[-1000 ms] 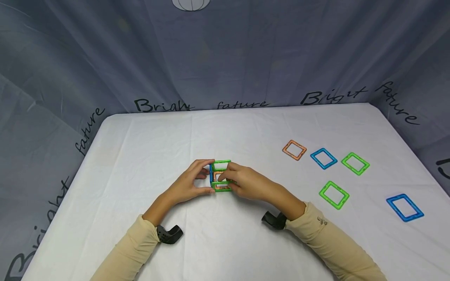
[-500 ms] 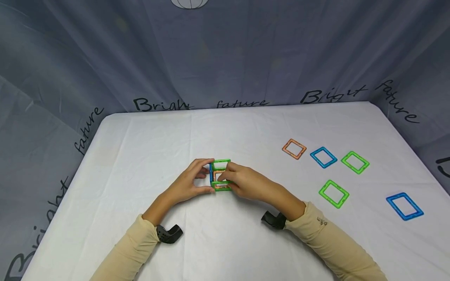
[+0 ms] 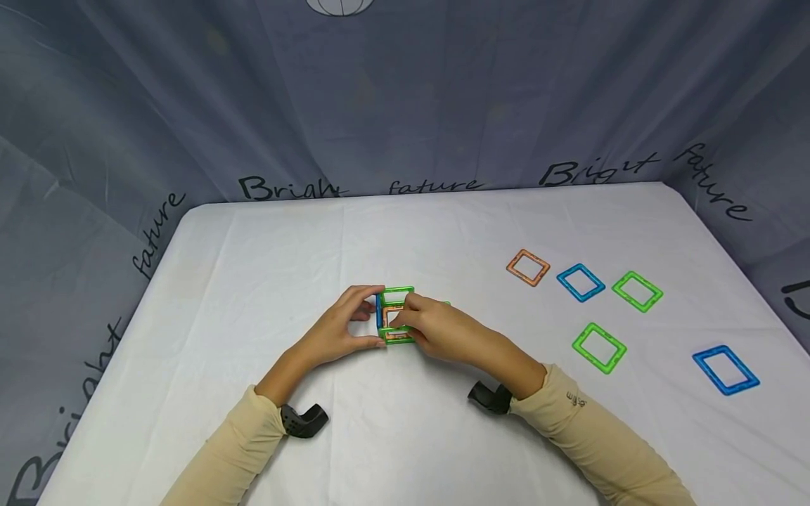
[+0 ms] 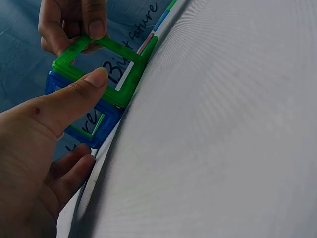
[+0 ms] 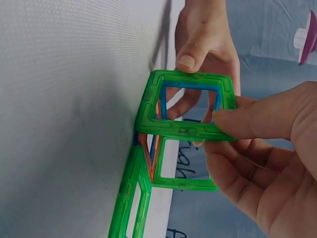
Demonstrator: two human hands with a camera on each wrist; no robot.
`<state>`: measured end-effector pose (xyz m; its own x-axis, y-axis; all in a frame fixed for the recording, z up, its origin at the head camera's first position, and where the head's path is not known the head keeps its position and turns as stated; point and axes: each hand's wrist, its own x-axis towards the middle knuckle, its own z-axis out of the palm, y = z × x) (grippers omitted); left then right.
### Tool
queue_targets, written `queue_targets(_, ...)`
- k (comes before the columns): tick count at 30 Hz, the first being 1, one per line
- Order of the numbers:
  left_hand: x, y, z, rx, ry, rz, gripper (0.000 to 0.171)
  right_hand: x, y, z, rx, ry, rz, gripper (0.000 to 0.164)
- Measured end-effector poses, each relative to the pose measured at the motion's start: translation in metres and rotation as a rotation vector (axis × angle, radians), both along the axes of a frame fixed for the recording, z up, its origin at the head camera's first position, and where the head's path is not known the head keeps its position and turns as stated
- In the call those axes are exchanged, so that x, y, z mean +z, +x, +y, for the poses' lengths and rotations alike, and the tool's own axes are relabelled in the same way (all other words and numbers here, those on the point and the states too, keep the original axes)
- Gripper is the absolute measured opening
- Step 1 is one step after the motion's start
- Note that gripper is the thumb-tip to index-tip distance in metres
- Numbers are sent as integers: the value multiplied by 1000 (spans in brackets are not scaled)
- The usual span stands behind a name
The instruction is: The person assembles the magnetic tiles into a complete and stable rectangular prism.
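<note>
In the head view a small box of frame-like magnetic tiles stands mid-table: a blue tile on its left, an orange tile at the bottom, an upright green tile at the front and another green tile at the back. My left hand holds the box from the left, thumb on the front green tile, fingers reaching round the blue side. My right hand pinches the front green tile near its upper right corner. Beside the box, a further green tile lies low, mostly hidden by my right hand in the head view.
Loose tiles lie flat on the right of the white table: an orange tile, a blue tile, a green tile, a nearer green tile and a far-right blue tile. A grey curtain stands behind.
Both hands stay at the box. My right hand has shifted very slightly, and a bit of green now shows past its far side. The loose tiles lie as before.
</note>
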<state>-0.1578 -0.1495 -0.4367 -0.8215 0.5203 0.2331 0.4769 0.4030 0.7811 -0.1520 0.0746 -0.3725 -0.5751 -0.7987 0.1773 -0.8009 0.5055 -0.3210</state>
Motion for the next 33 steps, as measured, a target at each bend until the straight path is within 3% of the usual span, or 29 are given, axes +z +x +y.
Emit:
queue_targets(8, 0, 0, 0, -4, 1, -3, 81, 2, -1, 1, 7, -11, -24, 21)
queue_targets(16, 1, 0, 0, -13, 7, 12, 81, 8, -7, 8, -19, 6, -121, 28)
queue_targets(20, 2, 0, 0, -11, 6, -2, 82, 15, -14, 17, -79, -15, -159, 29)
queue_targets(33, 5, 2, 3, 16, 2, -28, 85, 25, -51, 69, -393, 5, -193, 39)
